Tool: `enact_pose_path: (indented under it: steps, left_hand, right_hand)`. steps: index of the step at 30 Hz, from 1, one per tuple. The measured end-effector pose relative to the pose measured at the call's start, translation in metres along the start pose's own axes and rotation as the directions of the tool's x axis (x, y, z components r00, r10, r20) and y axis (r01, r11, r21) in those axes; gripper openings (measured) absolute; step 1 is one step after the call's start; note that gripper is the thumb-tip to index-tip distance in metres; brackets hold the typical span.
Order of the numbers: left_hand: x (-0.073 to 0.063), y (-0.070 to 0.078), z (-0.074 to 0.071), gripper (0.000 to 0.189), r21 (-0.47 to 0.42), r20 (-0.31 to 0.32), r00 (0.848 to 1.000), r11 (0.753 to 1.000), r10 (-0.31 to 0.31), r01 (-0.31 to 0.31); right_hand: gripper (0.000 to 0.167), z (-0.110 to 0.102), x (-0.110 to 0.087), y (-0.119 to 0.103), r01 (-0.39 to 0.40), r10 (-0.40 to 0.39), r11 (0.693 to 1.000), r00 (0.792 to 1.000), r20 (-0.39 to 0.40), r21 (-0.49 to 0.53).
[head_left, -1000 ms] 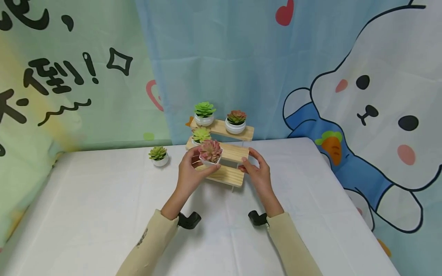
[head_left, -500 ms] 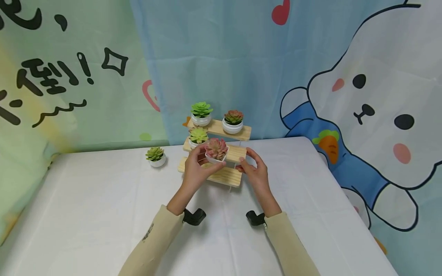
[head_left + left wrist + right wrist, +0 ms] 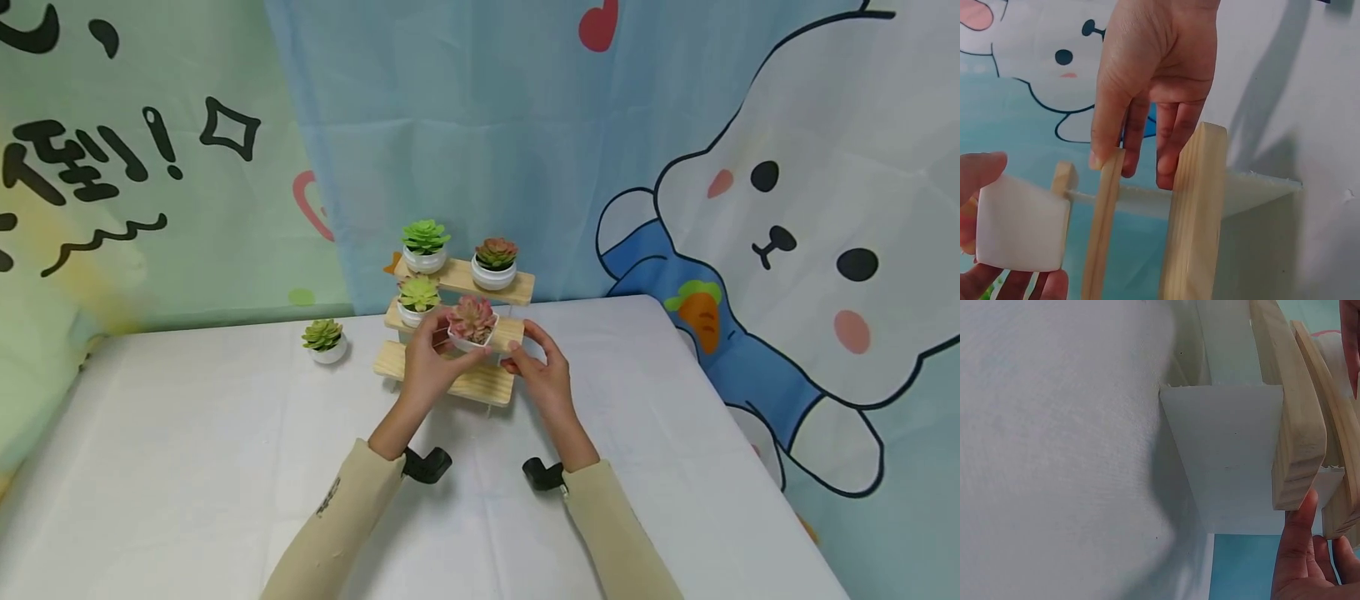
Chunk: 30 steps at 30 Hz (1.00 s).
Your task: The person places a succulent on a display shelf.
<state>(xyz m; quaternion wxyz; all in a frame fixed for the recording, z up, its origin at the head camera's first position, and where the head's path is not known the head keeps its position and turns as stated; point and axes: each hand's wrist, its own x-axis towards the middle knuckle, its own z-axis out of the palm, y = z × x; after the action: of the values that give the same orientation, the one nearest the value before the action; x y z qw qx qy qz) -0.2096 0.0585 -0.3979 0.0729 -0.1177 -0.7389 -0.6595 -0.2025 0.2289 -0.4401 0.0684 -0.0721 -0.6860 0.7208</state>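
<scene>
My left hand holds a pink potted succulent by its white square pot, thumb in front and fingers behind. The plant is over the middle board of a three-tier wooden stand. In the left wrist view the pot appears apart from the boards. At the stand's right end, my right hand pinches the middle board between thumb and fingers. A yellow-green succulent sits at that board's left end, close to my left fingers.
On the top board stand a green succulent and a reddish-green one, both in white pots. Another small potted succulent is on the white-covered table, left of the stand. A printed curtain hangs behind.
My left hand has carried the pink succulent to the right along the stand. The right hand keeps its grip on the middle board. The head view has shifted slightly.
</scene>
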Motion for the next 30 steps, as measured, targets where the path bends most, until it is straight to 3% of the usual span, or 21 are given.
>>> enact_pose_path:
  steps: [10, 22, 30]
  left_hand:
    - [0.012, -0.003, 0.009, 0.060, -0.019, -0.008, 0.998, 0.998, -0.056, 0.056]
    - [0.016, -0.005, 0.019, 0.058, 0.008, -0.015, 1.000, 1.000, -0.006, 0.006]
    - [0.018, -0.004, 0.025, 0.062, 0.069, -0.025, 1.000, 0.998, -0.008, 0.009]
  right_hand:
    - [0.052, -0.001, 0.000, 0.001, 0.011, -0.011, 1.000, 1.000, 0.012, 0.005]
    - [0.050, 0.000, 0.000, 0.001, -0.003, 0.003, 1.000, 1.000, -0.001, -0.007]
    - [0.051, 0.000, 0.001, 0.000, -0.004, 0.004, 1.000, 1.000, -0.002, -0.010]
